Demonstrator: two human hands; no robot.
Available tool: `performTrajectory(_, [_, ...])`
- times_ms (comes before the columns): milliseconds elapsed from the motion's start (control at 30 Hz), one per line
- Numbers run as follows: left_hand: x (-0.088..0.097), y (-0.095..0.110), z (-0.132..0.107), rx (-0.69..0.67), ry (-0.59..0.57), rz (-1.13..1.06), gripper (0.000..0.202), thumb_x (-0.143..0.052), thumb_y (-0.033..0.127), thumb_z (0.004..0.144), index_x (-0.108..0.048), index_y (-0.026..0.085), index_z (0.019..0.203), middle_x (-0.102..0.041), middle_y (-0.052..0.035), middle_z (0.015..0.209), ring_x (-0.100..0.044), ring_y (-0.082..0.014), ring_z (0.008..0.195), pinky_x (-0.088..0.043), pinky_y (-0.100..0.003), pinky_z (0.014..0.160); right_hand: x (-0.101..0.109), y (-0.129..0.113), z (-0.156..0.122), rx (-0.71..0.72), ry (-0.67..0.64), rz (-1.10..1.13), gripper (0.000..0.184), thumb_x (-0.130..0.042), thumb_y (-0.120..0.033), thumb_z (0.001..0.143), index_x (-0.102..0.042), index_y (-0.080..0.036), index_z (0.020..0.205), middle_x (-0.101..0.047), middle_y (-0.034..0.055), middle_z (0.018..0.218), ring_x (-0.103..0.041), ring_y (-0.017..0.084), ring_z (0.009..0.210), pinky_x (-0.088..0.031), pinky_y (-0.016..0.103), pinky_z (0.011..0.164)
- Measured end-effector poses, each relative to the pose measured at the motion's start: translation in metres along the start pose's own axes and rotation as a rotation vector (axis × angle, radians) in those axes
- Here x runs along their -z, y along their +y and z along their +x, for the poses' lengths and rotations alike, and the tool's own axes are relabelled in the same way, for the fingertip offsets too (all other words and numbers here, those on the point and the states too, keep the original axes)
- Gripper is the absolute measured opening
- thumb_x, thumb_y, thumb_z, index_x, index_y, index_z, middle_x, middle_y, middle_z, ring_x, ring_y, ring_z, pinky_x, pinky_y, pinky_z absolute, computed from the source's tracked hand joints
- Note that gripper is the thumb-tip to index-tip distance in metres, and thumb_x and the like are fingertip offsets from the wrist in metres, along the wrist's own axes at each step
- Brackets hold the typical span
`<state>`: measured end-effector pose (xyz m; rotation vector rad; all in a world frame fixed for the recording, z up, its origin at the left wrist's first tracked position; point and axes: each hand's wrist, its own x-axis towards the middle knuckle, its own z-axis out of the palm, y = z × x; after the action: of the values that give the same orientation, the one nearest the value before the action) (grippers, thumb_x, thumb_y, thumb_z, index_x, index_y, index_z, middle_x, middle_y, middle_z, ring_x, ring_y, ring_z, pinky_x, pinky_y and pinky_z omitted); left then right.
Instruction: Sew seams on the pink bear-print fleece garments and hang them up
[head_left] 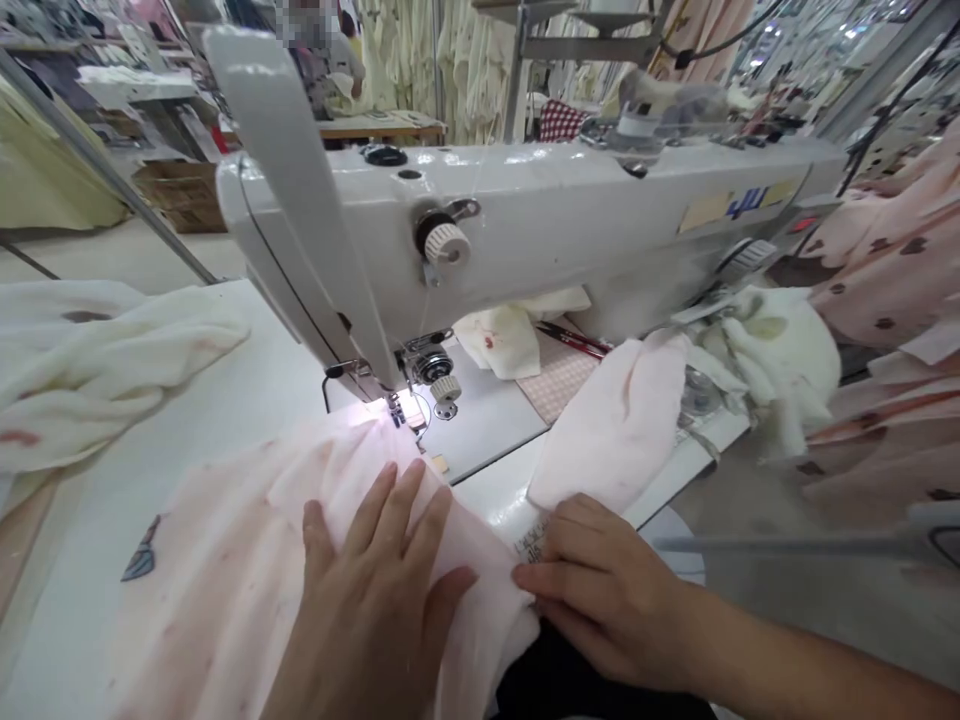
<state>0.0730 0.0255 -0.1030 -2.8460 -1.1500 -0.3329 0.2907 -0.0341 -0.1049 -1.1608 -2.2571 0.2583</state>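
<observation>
Pale pink fabric [240, 540] with a small blue printed motif spreads over the machine table, and its far edge runs under the presser foot [395, 408] of a white sewing machine [525, 220]. My left hand [375, 590] lies flat on this fabric just in front of the foot, fingers spread. At the fabric's right edge, my right hand [600, 590] pinches the border between thumb and forefinger. A separate pale pink cloth piece [619, 425] lies right behind my right hand. The lamp by the needle lights the stitching spot.
Cream printed fabric [112, 360] is heaped at the left of the table. Dark red thread snips [574, 340] lie under the machine arm beside a cream scrap [499, 340]. Pink garments [892, 270] hang at the right. A person [322, 70] is at the back.
</observation>
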Motion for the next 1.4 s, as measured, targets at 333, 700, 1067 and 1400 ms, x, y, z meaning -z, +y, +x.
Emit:
performTrajectory(333, [-0.003, -0.022, 0.003, -0.034, -0.018, -0.042, 0.047, -0.043, 0.039, 0.088, -0.040, 0.029, 0.133, -0.045, -0.0142, 0.137, -0.041, -0.0361, 0.123, -0.028, -0.071, 0.092, 0.015, 0.009, 0.022, 0.249, -0.253, -0.125, 0.020, -0.044, -0.014, 0.090, -0.061, -0.014, 0.101, -0.063, 0.0043, 0.113, -0.050, 0.017, 0.082, -0.039, 0.034, 0.068])
performTrajectory(700, [0.000, -0.111, 0.053, -0.088, -0.127, -0.093, 0.045, -0.039, 0.053, 0.087, -0.052, 0.019, 0.114, -0.057, -0.0135, 0.116, -0.047, -0.0310, 0.113, -0.030, -0.050, 0.096, -0.015, 0.043, 0.093, 0.348, -0.245, -0.260, 0.017, -0.050, -0.019, 0.088, -0.061, -0.018, 0.100, -0.063, 0.0013, 0.108, -0.048, 0.017, 0.080, -0.033, 0.032, 0.065])
performTrajectory(1067, [-0.005, -0.178, 0.097, -0.119, -0.113, -0.038, 0.038, -0.040, 0.042, 0.088, -0.057, 0.018, 0.112, -0.049, -0.0107, 0.132, -0.040, -0.0282, 0.123, -0.025, -0.048, 0.104, -0.037, 0.048, 0.122, 0.133, -0.212, -0.376, 0.027, -0.036, -0.026, 0.095, -0.059, -0.019, 0.107, -0.060, 0.0066, 0.099, -0.048, 0.011, 0.061, -0.032, 0.029, 0.064])
performTrajectory(1400, [0.013, -0.037, 0.017, 0.265, -0.190, 0.044, 0.041, -0.041, 0.029, 0.087, -0.052, 0.015, 0.125, -0.043, -0.0162, 0.139, -0.038, -0.0421, 0.124, -0.030, -0.069, 0.090, 0.001, 0.002, 0.060, -0.073, -0.398, 0.015, 0.024, -0.048, -0.039, 0.092, -0.061, -0.023, 0.103, -0.058, 0.0040, 0.086, -0.049, 0.019, 0.080, -0.030, 0.033, 0.075])
